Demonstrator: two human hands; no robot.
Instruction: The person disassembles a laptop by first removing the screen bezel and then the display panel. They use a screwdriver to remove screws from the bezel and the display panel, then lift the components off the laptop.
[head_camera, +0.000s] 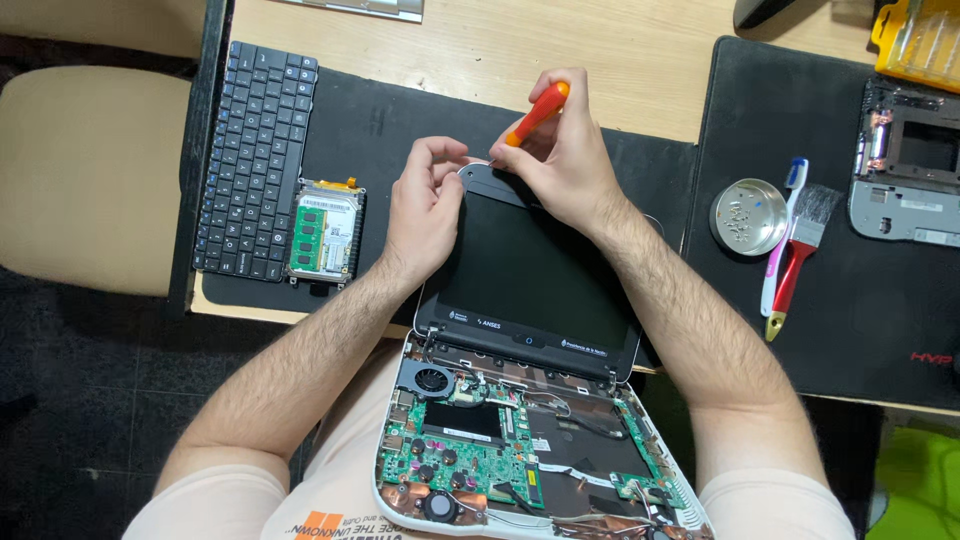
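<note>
Keyboard (255, 160) already off at far left, motherboard (470, 455) bare; right hand (565, 160) grips the orange screwdriver (538, 112) at the screen bezel's (500, 185) far corner, left hand (425, 205) pinching beside it; screen still attached.

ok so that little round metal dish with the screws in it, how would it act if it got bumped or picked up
The round metal dish looks thin and shallow, so it is probably light and rigid. Its low, wide shape should resist tipping, though a bump might slide it on the black mat. The small loose screws inside would likely rattle or spill if tilted.
</note>
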